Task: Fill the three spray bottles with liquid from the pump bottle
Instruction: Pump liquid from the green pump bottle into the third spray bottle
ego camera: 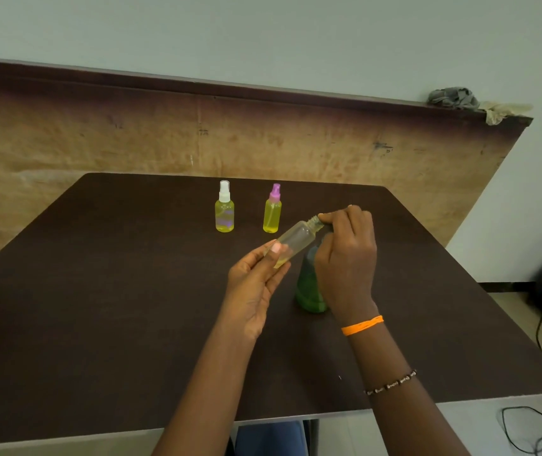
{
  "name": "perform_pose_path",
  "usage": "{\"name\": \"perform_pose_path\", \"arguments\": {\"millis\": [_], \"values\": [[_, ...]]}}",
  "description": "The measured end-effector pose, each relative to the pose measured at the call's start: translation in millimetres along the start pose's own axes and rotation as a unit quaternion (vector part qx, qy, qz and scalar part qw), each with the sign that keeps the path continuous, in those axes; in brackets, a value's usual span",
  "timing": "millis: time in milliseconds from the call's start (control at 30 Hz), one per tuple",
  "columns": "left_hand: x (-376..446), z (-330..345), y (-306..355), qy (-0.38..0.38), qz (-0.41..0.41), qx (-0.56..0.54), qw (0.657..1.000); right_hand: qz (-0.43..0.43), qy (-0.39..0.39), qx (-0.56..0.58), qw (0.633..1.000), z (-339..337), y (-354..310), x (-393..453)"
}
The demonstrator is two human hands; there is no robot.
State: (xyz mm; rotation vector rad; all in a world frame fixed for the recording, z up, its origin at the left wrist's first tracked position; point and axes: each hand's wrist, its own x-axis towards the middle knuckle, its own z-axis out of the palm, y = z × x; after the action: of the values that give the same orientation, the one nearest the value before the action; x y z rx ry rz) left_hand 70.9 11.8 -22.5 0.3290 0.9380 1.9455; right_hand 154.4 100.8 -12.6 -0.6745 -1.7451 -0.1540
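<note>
On dark table (pixel 131 291) — two filled spray bottles (pixel 224 212), left hand (pixel 256 284) grip holding third bottle (pixel 295 240), right hand (pixel 345 255) clasping one pump bottle (pixel 309 291).

The left hand (pixel 256 284) holds a tilted uncapped spray bottle (pixel 295 240) at the green pump bottle (pixel 309 287), which the right hand (pixel 348 255) presses.

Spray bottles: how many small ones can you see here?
3. White-capped yellow-filled spray bottle and pink-capped yellow-filled spray bottle stand at the table's back; an uncapped, nearly empty clear bottle is tilted in the left hand.
</note>
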Motion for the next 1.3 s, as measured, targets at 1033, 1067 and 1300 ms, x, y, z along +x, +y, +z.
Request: {"name": "perform_pose_path", "arguments": {"millis": [1033,1067,1300], "values": [[2,0,-5,0.008,-0.023,-0.006,1.000,-0.024,-0.005,-0.031,0.999,-1,7,-8],[2,-1,-5,0.010,-0.026,-0.007,1.000,-0.026,0.006,-0.030,0.999,3,8,-10],[1,2,-4,0.003,-0.026,-0.023,0.999,-0.025,-0.035,-0.031,0.999,-7,1,6]]}}
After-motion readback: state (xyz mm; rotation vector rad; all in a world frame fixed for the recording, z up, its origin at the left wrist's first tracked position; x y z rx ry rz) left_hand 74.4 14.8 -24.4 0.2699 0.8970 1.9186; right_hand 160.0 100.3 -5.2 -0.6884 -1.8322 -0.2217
